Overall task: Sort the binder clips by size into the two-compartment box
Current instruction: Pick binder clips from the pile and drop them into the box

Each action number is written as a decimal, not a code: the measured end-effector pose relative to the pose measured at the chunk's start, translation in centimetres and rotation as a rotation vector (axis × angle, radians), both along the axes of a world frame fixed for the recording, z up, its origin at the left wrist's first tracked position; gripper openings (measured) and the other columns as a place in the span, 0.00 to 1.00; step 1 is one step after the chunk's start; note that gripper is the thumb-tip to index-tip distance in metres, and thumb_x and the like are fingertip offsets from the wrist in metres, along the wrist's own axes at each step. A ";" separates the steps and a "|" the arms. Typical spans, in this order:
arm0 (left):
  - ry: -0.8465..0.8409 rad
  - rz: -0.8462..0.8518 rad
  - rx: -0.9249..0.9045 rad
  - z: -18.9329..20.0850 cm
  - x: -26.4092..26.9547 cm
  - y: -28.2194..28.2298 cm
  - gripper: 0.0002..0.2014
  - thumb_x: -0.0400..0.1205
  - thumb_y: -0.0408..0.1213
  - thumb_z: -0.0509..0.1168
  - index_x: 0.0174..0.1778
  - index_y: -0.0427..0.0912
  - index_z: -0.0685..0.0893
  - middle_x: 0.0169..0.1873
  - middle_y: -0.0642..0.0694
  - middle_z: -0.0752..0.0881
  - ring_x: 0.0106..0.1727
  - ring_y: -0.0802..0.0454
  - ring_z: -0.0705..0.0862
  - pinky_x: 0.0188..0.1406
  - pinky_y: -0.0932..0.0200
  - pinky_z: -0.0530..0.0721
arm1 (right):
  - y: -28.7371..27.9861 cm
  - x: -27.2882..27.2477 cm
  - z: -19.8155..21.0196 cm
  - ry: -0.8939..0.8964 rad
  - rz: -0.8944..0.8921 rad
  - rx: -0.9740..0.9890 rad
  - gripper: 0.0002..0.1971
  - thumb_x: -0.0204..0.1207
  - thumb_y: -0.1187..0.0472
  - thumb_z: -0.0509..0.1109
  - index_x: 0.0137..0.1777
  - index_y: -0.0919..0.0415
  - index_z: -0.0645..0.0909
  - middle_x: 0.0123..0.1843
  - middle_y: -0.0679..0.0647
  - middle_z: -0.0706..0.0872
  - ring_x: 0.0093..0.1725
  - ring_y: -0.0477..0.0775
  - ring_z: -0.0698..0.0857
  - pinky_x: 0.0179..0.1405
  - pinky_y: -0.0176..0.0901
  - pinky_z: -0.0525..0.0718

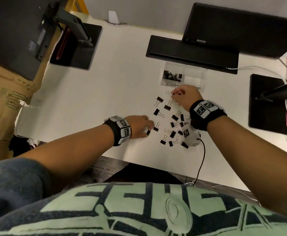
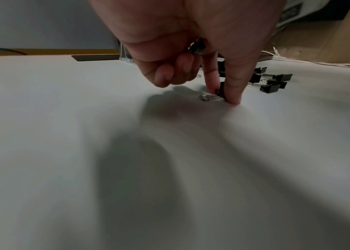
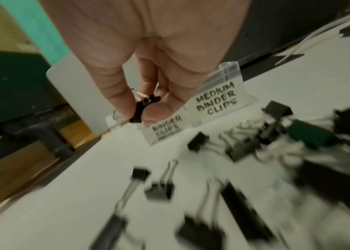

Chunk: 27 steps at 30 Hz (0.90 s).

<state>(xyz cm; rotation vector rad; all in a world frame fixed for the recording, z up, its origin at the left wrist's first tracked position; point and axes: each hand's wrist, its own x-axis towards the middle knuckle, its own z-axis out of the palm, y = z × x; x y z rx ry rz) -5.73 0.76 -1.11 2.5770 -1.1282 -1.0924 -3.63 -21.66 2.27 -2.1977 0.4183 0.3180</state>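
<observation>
Several black binder clips (image 1: 172,124) of two sizes lie scattered on the white table (image 1: 119,82). My left hand (image 1: 148,131) pinches a small clip (image 2: 218,94) between thumb and forefinger, still on the table at the pile's left edge; another dark clip (image 2: 197,48) shows tucked against its palm. My right hand (image 1: 175,94) hovers just in front of the clear two-compartment box (image 1: 205,74), holding small clips (image 3: 140,108) in its fingertips. The left compartment, labelled small, holds several clips (image 1: 172,75). No clips show in the medium compartment (image 3: 216,99).
A black monitor base (image 1: 190,51) stands right behind the box. More black bases stand at back left (image 1: 78,46) and right (image 1: 267,103). A white tagged device (image 1: 189,135) with a black cable lies among the near clips. Cardboard boxes (image 1: 3,99) flank the table.
</observation>
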 end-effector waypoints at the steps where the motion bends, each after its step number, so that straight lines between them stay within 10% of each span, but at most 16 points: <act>1: -0.002 0.006 -0.008 -0.1 0.1 0.0 0.14 0.79 0.44 0.66 0.60 0.49 0.76 0.56 0.46 0.79 0.47 0.44 0.84 0.40 0.57 0.78 | -0.4 1.0 0.4 -0.034 -0.038 0.005 0.05 0.76 0.62 0.71 0.50 0.57 0.85 0.49 0.53 0.87 0.46 0.53 0.85 0.49 0.46 0.87; 14: 0.002 0.578 -0.227 1.4 5.3 -2.9 0.09 0.79 0.41 0.67 0.45 0.43 0.73 0.42 0.46 0.79 0.41 0.48 0.76 0.32 0.62 0.70 | -0.4 7.9 0.8 -0.048 0.063 -0.365 0.13 0.77 0.68 0.66 0.60 0.64 0.83 0.63 0.60 0.84 0.62 0.60 0.83 0.58 0.45 0.81; 22: -0.114 0.623 -0.372 4.3 11.5 -8.8 0.10 0.78 0.40 0.68 0.44 0.44 0.72 0.37 0.50 0.78 0.35 0.53 0.75 0.27 0.66 0.67 | -1.7 3.2 0.9 -0.179 -0.005 -0.205 0.13 0.75 0.68 0.60 0.53 0.60 0.84 0.59 0.55 0.82 0.55 0.51 0.81 0.53 0.37 0.76; 27: -0.253 0.464 -0.255 5.3 14.2 -12.9 0.11 0.79 0.41 0.67 0.53 0.38 0.78 0.52 0.38 0.84 0.51 0.42 0.82 0.43 0.54 0.76 | -2.0 -1.9 -1.1 -0.008 0.188 -0.164 0.13 0.73 0.70 0.60 0.46 0.60 0.86 0.46 0.51 0.84 0.47 0.52 0.83 0.49 0.43 0.82</act>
